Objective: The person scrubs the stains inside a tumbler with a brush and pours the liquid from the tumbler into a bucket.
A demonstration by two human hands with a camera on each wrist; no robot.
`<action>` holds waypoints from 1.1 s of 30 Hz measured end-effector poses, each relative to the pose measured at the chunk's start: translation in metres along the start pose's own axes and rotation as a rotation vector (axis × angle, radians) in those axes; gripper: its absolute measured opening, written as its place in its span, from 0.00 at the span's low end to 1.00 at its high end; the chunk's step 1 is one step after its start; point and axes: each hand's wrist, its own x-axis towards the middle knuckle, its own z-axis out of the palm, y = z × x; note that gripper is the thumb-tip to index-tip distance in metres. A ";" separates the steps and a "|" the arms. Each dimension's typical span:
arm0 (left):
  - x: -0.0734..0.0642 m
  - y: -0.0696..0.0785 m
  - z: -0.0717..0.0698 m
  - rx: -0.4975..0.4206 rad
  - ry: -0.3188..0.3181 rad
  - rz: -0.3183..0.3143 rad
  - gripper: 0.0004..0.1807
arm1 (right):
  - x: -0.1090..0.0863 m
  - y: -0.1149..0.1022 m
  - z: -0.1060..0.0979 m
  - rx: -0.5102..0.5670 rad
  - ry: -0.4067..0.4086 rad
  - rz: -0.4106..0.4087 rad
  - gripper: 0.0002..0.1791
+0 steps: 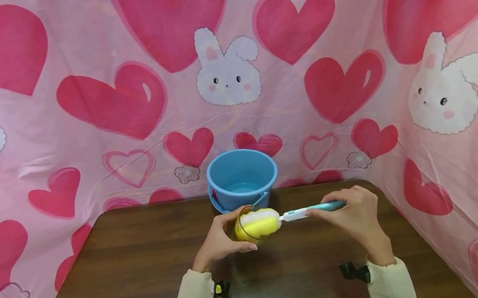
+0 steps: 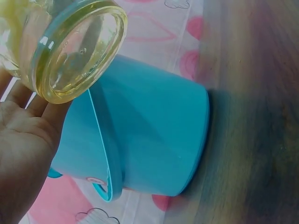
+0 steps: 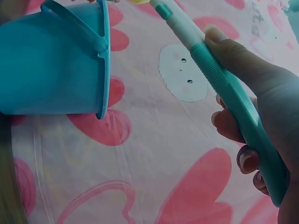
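My left hand (image 1: pixel 219 242) grips a clear amber drinking glass (image 2: pixel 79 58), tipped on its side above the table with its mouth toward the right. In the left wrist view the glass's thick round base faces the camera, with small droplets on it. A bottle brush has a yellow and white sponge head (image 1: pixel 264 226), whose left end is within the glass's mouth while the rest sticks out. My right hand (image 1: pixel 359 213) holds the brush by its teal and white handle (image 3: pixel 233 100), thumb along the ridged part and fingers curled round it.
A blue bucket (image 1: pixel 241 161) with a little water at its bottom stands at the table's back edge, just beyond the glass. Its handle (image 2: pixel 105 135) hangs down. The brown wooden table (image 1: pixel 145 264) meets a pink cloth (image 1: pixel 298 110) with hearts and rabbits behind.
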 end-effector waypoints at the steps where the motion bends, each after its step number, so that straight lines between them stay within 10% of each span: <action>1: 0.000 0.000 0.001 -0.005 0.002 0.001 0.43 | 0.000 0.000 0.000 0.002 0.003 0.003 0.26; 33: -0.004 -0.003 0.000 0.063 0.064 -0.033 0.45 | -0.006 0.005 -0.018 -0.074 -0.196 0.476 0.16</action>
